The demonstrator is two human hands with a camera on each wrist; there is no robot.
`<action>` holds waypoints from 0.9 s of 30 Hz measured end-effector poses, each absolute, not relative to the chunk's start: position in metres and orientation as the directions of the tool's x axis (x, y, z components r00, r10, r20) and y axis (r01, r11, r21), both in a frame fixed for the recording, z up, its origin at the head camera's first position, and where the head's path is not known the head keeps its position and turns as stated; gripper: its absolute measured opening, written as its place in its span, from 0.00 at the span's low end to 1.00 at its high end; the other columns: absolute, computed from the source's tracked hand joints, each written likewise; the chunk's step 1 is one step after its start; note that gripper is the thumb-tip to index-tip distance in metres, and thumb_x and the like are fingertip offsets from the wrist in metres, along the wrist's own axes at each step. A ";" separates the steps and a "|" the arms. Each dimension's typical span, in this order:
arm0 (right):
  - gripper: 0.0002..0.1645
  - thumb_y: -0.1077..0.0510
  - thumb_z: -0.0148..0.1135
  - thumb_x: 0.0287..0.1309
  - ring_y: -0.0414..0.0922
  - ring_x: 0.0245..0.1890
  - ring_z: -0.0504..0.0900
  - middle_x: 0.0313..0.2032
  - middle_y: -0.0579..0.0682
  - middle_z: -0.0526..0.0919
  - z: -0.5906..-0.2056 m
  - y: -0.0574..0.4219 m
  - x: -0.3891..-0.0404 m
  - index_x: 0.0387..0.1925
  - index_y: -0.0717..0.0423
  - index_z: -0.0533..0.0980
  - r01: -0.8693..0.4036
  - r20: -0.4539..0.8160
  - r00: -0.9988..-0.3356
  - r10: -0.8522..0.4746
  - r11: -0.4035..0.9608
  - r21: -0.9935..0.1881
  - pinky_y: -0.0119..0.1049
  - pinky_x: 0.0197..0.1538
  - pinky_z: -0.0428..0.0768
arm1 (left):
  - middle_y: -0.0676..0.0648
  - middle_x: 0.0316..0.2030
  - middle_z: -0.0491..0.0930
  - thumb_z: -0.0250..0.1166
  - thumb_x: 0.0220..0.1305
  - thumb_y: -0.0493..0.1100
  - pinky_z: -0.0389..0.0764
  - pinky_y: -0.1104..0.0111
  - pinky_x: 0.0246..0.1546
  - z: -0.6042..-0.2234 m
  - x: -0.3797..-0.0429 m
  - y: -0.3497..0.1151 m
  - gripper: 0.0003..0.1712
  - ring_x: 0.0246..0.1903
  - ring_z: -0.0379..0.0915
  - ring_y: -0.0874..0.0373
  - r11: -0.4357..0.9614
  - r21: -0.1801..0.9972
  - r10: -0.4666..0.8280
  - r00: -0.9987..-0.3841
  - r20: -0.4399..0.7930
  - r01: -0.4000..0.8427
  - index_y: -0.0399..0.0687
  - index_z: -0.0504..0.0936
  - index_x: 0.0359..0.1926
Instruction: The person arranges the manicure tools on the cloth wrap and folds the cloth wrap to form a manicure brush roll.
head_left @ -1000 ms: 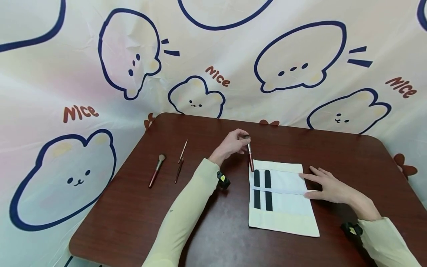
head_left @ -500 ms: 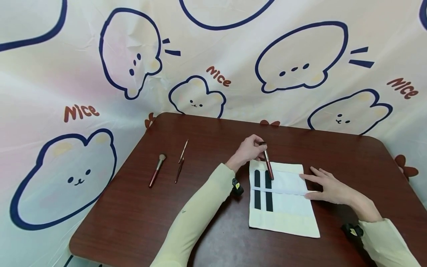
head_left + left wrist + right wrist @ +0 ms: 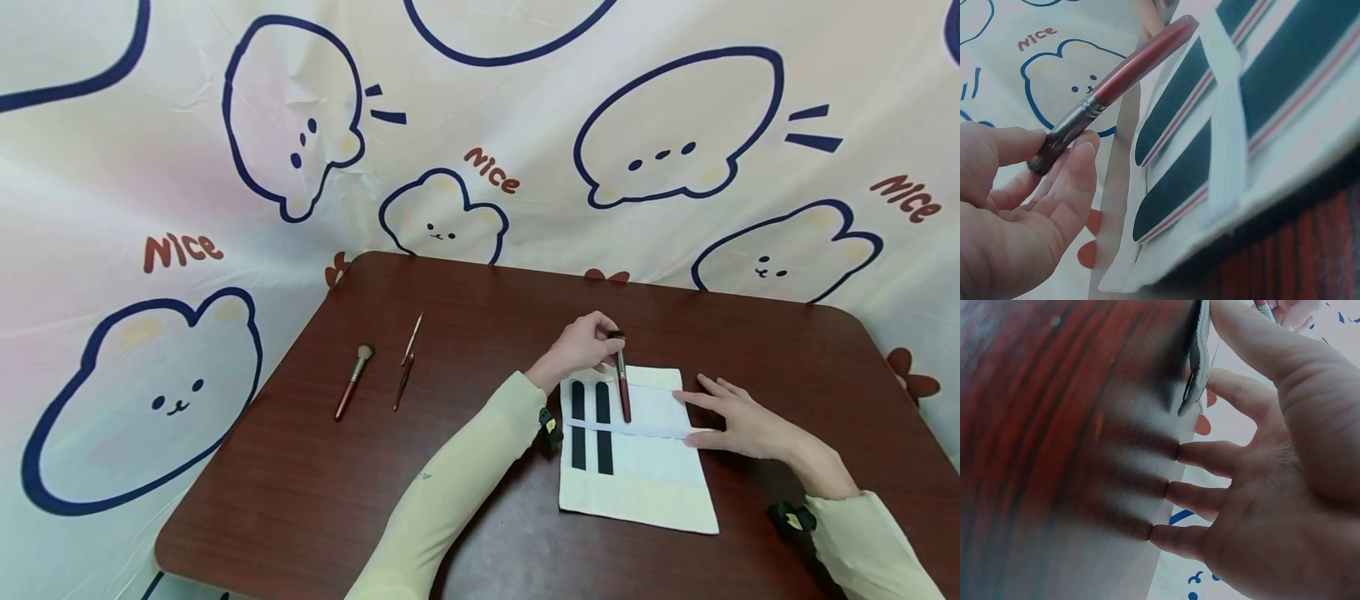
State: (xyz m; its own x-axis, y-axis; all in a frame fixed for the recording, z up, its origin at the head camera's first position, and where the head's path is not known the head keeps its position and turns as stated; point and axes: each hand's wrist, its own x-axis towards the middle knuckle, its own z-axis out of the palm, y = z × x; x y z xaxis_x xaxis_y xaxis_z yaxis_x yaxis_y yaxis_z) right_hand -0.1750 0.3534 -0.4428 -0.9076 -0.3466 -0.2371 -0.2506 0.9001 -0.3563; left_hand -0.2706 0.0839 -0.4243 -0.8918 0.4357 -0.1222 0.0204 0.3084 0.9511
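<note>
My left hand (image 3: 577,346) pinches a makeup brush (image 3: 623,387) at its bristle end, between thumb and fingers. In the left wrist view the brush's red handle (image 3: 1147,59) points away from the hand. The handle's tip is over the white cloth roll (image 3: 652,504), close to its elastic band (image 3: 652,433); whether it touches cannot be told. Two black nail files (image 3: 603,450) with red-lined edges lie side by side under the band. My right hand (image 3: 742,421) has its fingers spread, thumb and index on the cloth's right edge, the other fingertips on the table.
On the brown table (image 3: 300,508), another makeup brush (image 3: 354,383) lies to the left. Beside it are two thin pointed tools, a pale one (image 3: 412,337) and a darker one (image 3: 403,383). A patterned curtain (image 3: 525,108) stands behind the table.
My left hand has carried the brush rightward and nearer, from the cloth's upper left corner to past the nail files, its handle tip now near the band. The right hand has stayed in place.
</note>
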 end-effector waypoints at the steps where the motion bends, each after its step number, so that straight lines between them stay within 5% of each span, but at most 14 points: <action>1: 0.49 0.31 0.68 0.48 0.76 0.67 0.49 0.71 0.75 0.54 -0.443 0.354 -0.175 0.68 0.48 0.68 -0.250 -0.239 -0.907 -0.346 0.901 -0.355 0.79 0.54 0.59 | 0.44 0.37 0.81 0.63 0.68 0.44 0.85 0.60 0.36 -0.424 -0.270 0.085 0.15 0.34 0.85 0.49 0.320 0.947 0.438 -0.891 -0.124 0.025 0.46 0.74 0.52; 15: 0.48 0.32 0.69 0.48 0.76 0.67 0.49 0.70 0.75 0.54 -0.441 0.353 -0.174 0.68 0.48 0.68 -0.248 -0.236 -0.909 -0.343 0.901 -0.356 0.79 0.54 0.60 | 0.47 0.34 0.81 0.63 0.68 0.47 0.82 0.69 0.31 -0.425 -0.264 0.093 0.10 0.31 0.83 0.56 0.518 0.852 0.481 -0.849 -0.219 0.074 0.51 0.76 0.46; 27: 0.48 0.33 0.69 0.49 0.75 0.67 0.50 0.71 0.75 0.53 -0.441 0.352 -0.174 0.68 0.48 0.68 -0.253 -0.234 -0.908 -0.348 0.899 -0.357 0.79 0.54 0.60 | 0.54 0.31 0.80 0.61 0.69 0.48 0.78 0.71 0.31 -0.422 -0.260 0.091 0.05 0.32 0.76 0.57 0.632 0.735 0.556 -0.804 -0.210 0.246 0.55 0.80 0.37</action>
State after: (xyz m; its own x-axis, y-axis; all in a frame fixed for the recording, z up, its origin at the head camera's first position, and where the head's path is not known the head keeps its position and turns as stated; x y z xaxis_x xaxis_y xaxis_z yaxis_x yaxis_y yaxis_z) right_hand -0.1741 0.3522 -0.4409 -0.9077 -0.3485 -0.2337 -0.2533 0.8991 -0.3569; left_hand -0.2596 0.0906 -0.4222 -0.8040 0.5563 -0.2101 0.2455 0.6323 0.7348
